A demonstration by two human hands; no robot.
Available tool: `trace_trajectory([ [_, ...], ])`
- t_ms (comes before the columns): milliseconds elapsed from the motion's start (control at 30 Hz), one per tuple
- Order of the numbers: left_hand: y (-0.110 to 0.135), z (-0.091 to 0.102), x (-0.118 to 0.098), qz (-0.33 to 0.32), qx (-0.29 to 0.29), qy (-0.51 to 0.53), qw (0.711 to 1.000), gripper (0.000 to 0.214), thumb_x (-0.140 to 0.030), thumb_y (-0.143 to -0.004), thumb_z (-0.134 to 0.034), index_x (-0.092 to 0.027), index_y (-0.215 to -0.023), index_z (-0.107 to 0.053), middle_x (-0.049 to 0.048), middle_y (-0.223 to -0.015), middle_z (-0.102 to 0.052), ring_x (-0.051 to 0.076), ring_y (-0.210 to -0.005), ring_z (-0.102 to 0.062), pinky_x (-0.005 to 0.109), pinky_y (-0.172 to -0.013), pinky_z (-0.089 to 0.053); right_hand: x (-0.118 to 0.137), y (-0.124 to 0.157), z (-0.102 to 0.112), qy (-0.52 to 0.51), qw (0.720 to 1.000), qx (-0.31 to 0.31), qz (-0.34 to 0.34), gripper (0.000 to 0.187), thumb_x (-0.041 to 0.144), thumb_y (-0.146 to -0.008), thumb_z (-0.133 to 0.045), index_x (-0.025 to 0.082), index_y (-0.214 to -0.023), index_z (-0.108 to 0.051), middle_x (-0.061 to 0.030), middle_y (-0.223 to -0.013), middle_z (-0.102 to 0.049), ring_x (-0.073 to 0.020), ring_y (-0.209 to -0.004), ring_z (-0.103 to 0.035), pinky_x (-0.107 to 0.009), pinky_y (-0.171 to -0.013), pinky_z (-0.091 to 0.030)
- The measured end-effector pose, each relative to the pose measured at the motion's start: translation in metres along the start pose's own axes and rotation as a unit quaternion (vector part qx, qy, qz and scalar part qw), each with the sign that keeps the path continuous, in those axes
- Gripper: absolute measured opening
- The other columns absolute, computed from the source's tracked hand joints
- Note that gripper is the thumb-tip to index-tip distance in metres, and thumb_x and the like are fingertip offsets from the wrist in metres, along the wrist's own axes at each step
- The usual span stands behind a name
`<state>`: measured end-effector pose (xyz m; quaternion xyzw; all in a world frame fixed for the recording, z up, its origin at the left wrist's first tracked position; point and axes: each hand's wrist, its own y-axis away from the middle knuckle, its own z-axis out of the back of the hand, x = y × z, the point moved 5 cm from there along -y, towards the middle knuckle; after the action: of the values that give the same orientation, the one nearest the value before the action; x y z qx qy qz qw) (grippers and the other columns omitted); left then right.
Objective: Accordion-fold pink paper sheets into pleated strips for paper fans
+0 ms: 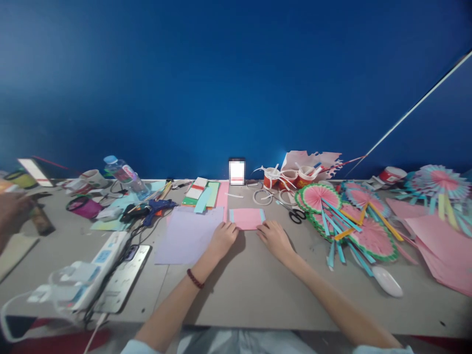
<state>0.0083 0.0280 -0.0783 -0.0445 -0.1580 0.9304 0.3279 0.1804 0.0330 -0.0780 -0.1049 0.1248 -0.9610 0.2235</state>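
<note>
Paper (247,218), pink with pale blue ends, lies on the grey table (250,295) at the fingertips of both hands.

The left hand (225,236) touches the paper's near left corner, fingers bent and close together; the right hand (275,240) touches the near right corner, fingers loosely curled; whether either pinches the edge or only presses on it, I cannot tell; a lavender sheet (184,236) lies just left of the paper, partly under the left hand; black-handled scissors (297,216) lie to the right, near a heap of pleated paper fans (374,238) in pink, green and blue; a blue glue gun (157,210), a phone (125,280) and a white power strip (101,268) lie to the left; another person's hand (13,211) shows, blurred, at the far left edge.
</note>
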Motion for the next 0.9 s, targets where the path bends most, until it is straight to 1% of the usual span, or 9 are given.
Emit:
trace_trajectory([
  [100, -0.001, 0.01, 0.0, 0.035, -0.058, 0.052, 0.996, 0.012, -0.008, -0.084, -0.051, -0.016, -0.081, -0.059, 0.0052, -0.081, -0.059, 0.02, -0.079, -0.055, 0.034, -0.071, -0.042, -0.003, 0.0, 0.001, -0.031, 0.999, -0.029, -0.01, 0.012, 0.022, -0.085, -0.059, 0.021, -0.093, -0.067, -0.0064, -0.095, -0.064, -0.02, -0.087, -0.056, -0.029, -0.076, -0.04],
  [167, -0.001, 0.02, 0.004, 0.087, -0.098, 0.142, 0.981, 0.013, -0.011, -0.086, -0.049, -0.017, -0.085, -0.06, 0.0047, -0.084, -0.06, 0.019, -0.082, -0.055, 0.033, -0.074, -0.043, -0.005, -0.001, 0.006, -0.06, 0.997, -0.048, -0.019, 0.009, 0.022, -0.085, -0.059, 0.02, -0.088, -0.068, -0.0066, -0.092, -0.066, -0.0202, -0.086, -0.057, -0.03, -0.076, -0.04],
  [233, 0.0, 0.03, 0.008, 0.138, -0.127, 0.261, 0.947, 0.015, -0.017, -0.089, -0.047, -0.019, -0.095, -0.061, 0.0044, -0.09, -0.06, 0.017, -0.085, -0.057, 0.032, -0.078, -0.046, -0.008, -0.003, 0.014, -0.102, 0.992, -0.064, -0.026, 0.011, 0.023, -0.086, -0.058, 0.019, -0.084, -0.067, -0.0061, -0.089, -0.067, -0.02, -0.086, -0.058, -0.031, -0.077, -0.041],
  [333, 0.002, 0.042, 0.014, 0.195, -0.149, 0.404, 0.881, 0.021, -0.024, -0.087, -0.052, -0.02, -0.107, -0.059, 0.0034, -0.09, -0.061, 0.015, -0.082, -0.058, 0.031, -0.079, -0.048, -0.009, -0.006, 0.029, -0.179, 0.981, -0.074, -0.019, 0.013, 0.024, -0.087, -0.055, 0.019, -0.083, -0.066, -0.005, -0.085, -0.068, -0.0196, -0.084, -0.059, -0.032, -0.079, -0.043],
  [400, 0.003, 0.048, 0.016, 0.219, -0.157, 0.455, 0.849, 0.027, -0.025, -0.083, -0.057, -0.019, -0.109, -0.058, 0.0028, -0.088, -0.062, 0.014, -0.081, -0.059, 0.031, -0.079, -0.049, -0.01, -0.007, 0.04, -0.218, 0.973, -0.081, -0.011, 0.014, 0.025, -0.087, -0.054, 0.019, -0.083, -0.065, -0.0049, -0.083, -0.068, -0.0194, -0.081, -0.059, -0.033, -0.077, -0.045],
  [467, 0.004, 0.053, 0.016, 0.234, -0.159, 0.484, 0.828, 0.033, -0.026, -0.08, -0.061, -0.018, -0.111, -0.057, 0.0029, -0.089, -0.063, 0.015, -0.083, -0.06, 0.032, -0.083, -0.049, -0.01, -0.006, 0.051, -0.241, 0.966, -0.092, -0.01, 0.016, 0.027, -0.087, -0.053, 0.019, -0.081, -0.065, -0.0048, -0.081, -0.068, -0.019, -0.078, -0.059, -0.033, -0.075, -0.046],
  [633, 0.007, 0.07, 0.01, 0.236, -0.172, 0.509, 0.81, 0.036, -0.023, -0.078, -0.062, -0.019, -0.114, -0.058, 0.0032, -0.09, -0.065, 0.015, -0.087, -0.062, 0.03, -0.084, -0.048, -0.01, -0.001, 0.071, -0.258, 0.959, -0.112, -0.009, 0.015, 0.031, -0.087, -0.055, 0.02, -0.08, -0.064, -0.0034, -0.08, -0.067, -0.0179, -0.078, -0.059, -0.032, -0.076, -0.045],
  [733, 0.007, 0.085, 0.004, 0.231, -0.204, 0.509, 0.804, 0.032, -0.022, -0.078, -0.063, -0.019, -0.11, -0.061, 0.0025, -0.086, -0.066, 0.014, -0.082, -0.063, 0.027, -0.08, -0.049, -0.006, 0.002, 0.082, -0.253, 0.961, -0.107, -0.007, 0.015, 0.031, -0.087, -0.057, 0.02, -0.08, -0.065, -0.0032, -0.08, -0.066, -0.0172, -0.078, -0.059, -0.031, -0.076, -0.043],
  [900, 0.008, 0.108, -0.007, 0.237, -0.254, 0.492, 0.798, 0.029, -0.023, -0.078, -0.063, -0.018, -0.106, -0.063, 0.0031, -0.084, -0.067, 0.014, -0.08, -0.063, 0.027, -0.078, -0.05, 0.005, 0.005, 0.099, -0.261, 0.96, -0.104, 0.008, 0.017, 0.033, -0.087, -0.056, 0.02, -0.083, -0.066, -0.0037, -0.081, -0.066, -0.0171, -0.079, -0.059, -0.03, -0.075, -0.042],
])
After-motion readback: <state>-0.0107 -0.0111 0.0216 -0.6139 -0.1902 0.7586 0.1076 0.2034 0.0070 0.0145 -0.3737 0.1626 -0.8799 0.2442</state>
